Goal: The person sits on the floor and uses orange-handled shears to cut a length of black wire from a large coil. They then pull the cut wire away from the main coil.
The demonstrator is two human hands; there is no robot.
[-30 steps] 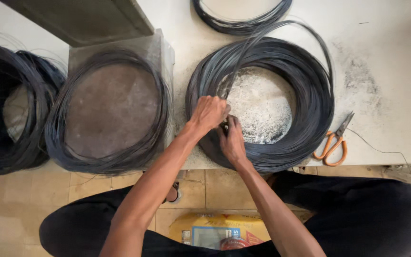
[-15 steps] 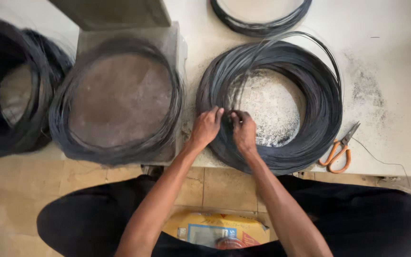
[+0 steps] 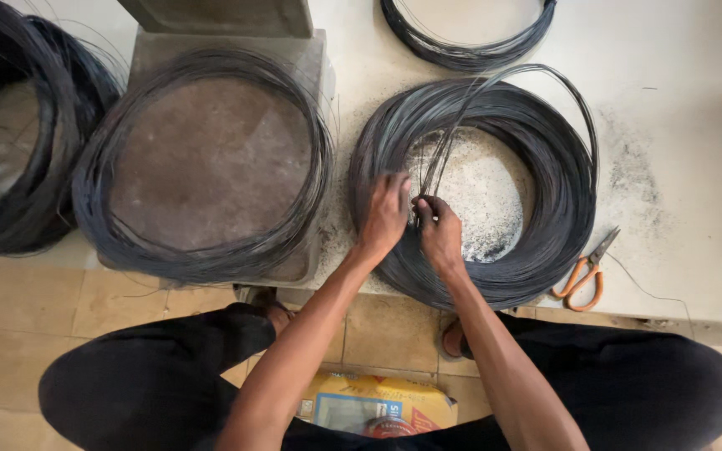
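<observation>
Wire coil [image 3: 545, 175]: hands apparently stay gripping strands.

- Centre: our left hand [image 3: 384, 213] and right hand [image 3: 440, 234] pinch strands on the large wire coil [image 3: 561, 192].
- Left: we see a second coil [image 3: 202, 159] on a round block.
- Right: orange-handled scissors [image 3: 582, 271].

You have a big coil of dark wire [image 3: 545, 209] lying flat on the pale tabletop [image 3: 695, 100], a few loose strands pulled up from its near-left side.
</observation>
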